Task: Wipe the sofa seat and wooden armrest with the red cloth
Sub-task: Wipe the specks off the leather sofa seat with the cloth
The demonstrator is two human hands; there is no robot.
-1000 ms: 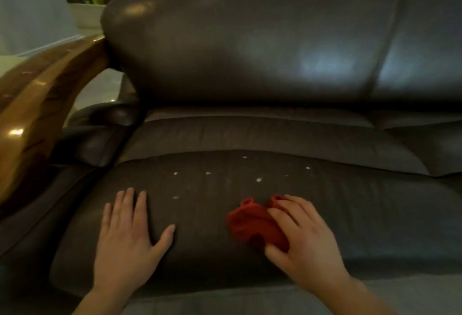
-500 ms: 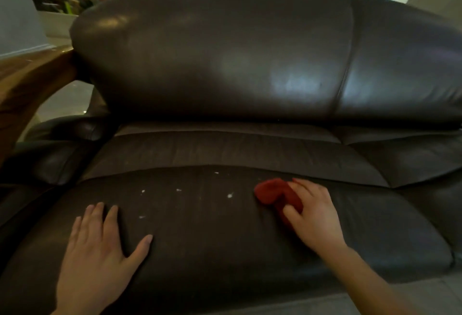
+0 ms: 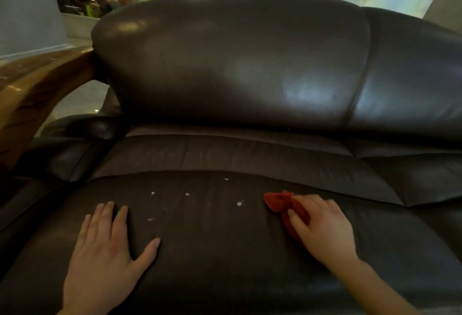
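Note:
The dark brown leather sofa seat (image 3: pixel 220 239) fills the lower view, with several small white crumbs (image 3: pixel 239 203) scattered near its middle. My right hand (image 3: pixel 322 229) presses the bunched red cloth (image 3: pixel 278 201) flat on the seat, just right of the crumbs; part of the cloth is hidden under my fingers. My left hand (image 3: pixel 105 254) lies flat on the seat's front left, fingers spread, holding nothing. The wooden armrest (image 3: pixel 37 89) curves along the left edge, away from both hands.
The sofa backrest (image 3: pixel 237 59) rises behind the seat, and a second seat cushion (image 3: pixel 425 179) adjoins on the right. A padded leather side arm (image 3: pixel 82 129) sits under the wooden armrest. Shelves and a window stand behind the sofa.
My right hand has slid the red cloth away from me and to the right across the seat. The view has tilted up, showing more backrest. My left hand has stayed flat on the seat.

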